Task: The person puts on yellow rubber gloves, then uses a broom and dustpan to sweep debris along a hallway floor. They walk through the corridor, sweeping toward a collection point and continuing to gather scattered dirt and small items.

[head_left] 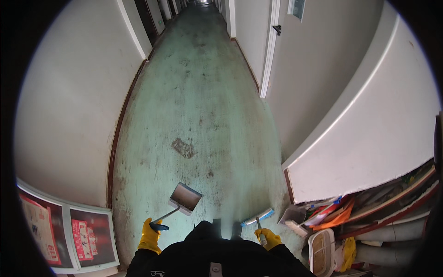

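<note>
My left hand [150,235], in a yellow rubber glove, is closed round the dark handle end of a dustpan [187,197]. The grey metal pan hangs forward and to the right of that hand, over the green floor; whether it touches the floor I cannot tell. On the other side my right hand [268,238], also yellow-gloved, grips the handle of a broom. Blue and white bristles make up the broom head [258,218], which is near my feet.
A worn green corridor floor [198,106] with dark stains runs far ahead between pale walls. Right stands a grey door [318,69]. Near right lie a white basin [321,251], a second dustpan [294,215], orange cloth and pipes. Near left is a glass-fronted red cabinet [94,237].
</note>
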`<state>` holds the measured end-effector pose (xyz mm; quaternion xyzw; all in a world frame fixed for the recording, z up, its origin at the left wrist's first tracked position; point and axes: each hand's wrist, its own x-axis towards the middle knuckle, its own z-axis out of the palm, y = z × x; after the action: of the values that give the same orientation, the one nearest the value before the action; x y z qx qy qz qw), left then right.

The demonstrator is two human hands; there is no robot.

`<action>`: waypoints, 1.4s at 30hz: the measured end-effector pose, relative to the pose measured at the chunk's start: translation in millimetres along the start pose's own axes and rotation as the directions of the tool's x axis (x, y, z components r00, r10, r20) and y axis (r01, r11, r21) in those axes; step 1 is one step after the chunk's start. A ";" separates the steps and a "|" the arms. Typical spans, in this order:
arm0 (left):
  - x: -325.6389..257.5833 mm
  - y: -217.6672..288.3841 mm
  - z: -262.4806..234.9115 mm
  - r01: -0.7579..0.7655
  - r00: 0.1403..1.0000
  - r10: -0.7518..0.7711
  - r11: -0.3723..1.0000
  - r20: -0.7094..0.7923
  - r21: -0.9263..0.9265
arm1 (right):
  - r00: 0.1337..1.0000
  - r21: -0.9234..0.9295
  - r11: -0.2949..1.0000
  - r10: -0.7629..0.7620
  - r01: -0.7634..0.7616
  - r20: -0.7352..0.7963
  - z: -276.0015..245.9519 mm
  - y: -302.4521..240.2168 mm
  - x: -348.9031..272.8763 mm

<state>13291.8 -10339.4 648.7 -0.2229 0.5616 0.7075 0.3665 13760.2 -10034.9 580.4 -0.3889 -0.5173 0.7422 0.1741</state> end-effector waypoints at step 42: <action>411.4 170.5 617.4 0.243 0.960 -0.281 0.855 0.015 0.458 | 0.862 0.601 0.733 0.487 -0.319 -0.137 -84.7 -232.1 653.1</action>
<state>12960.2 -9654.6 623.8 -0.1768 0.6595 0.5096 0.5236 13375.0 -9456.0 516.9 -0.5270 -0.1485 0.8159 0.1857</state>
